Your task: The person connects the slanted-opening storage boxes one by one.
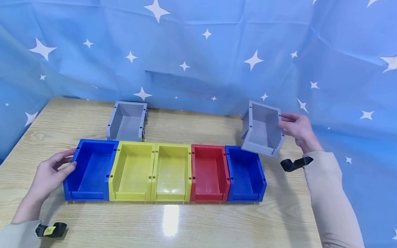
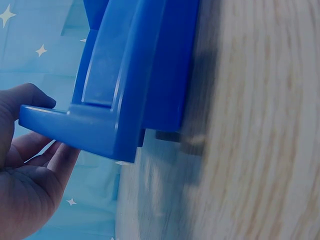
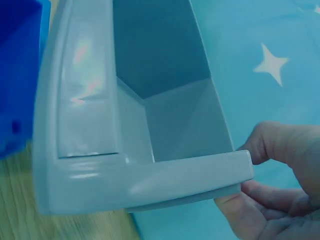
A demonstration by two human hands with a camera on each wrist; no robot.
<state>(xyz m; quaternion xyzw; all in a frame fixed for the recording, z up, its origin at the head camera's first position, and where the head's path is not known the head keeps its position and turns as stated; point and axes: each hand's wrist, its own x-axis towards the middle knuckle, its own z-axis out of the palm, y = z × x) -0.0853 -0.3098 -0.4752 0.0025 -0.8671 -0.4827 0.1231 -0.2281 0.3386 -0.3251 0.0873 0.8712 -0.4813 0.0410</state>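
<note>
My right hand (image 1: 301, 130) pinches the right wall of a grey storage bin (image 1: 260, 128). That bin is tilted and raised above the table, its front edge overlapping the back of the right blue bin (image 1: 245, 176). In the right wrist view, the grey bin (image 3: 90, 185) has the thumb and fingers on its side wall. My left hand (image 1: 50, 173) grips the left wall of the leftmost blue bin (image 1: 93, 170), the thumb near its rim and the fingers outside, as the left wrist view of that blue bin (image 2: 95, 130) shows.
Between the blue bins stand two yellow bins, a left one (image 1: 133, 171) and a right one (image 1: 172, 173), and a red bin (image 1: 209, 173), side by side. A second grey bin (image 1: 128, 121) sits behind them. A starry blue cloth (image 1: 205, 53) hangs behind the wooden table (image 1: 209, 237).
</note>
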